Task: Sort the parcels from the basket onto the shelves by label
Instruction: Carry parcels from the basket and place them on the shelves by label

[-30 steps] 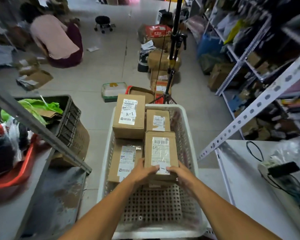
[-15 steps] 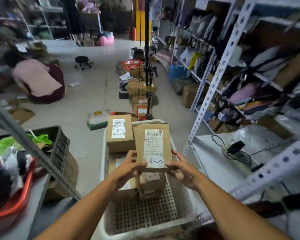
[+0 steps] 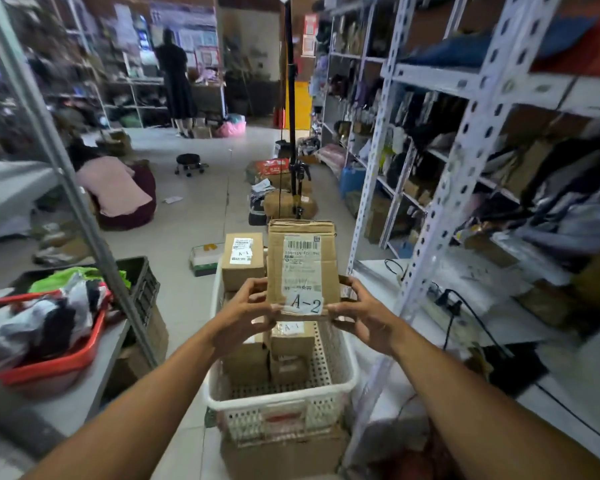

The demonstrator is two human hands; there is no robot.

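Head view: the left hand [image 3: 245, 311] and right hand [image 3: 362, 315] clamp the near corners of a cardboard parcel [image 3: 302, 268], held upright above the white basket [image 3: 281, 403]. Its label [image 3: 302, 271] reads "A-2"; the finer print is too blurred to read. More parcels stand in the basket, the far one [image 3: 242, 259] marked "A-1", the nearer ones partly hidden behind the held parcel and the hands. The basket sits on a box cut off by the bottom edge. Metal shelves [image 3: 465, 161] rise right, their contents smeared by blur. A red tub [image 3: 49, 362] rests on the left table. A tripod pole [image 3: 291, 109] stands on the grey floor beyond.
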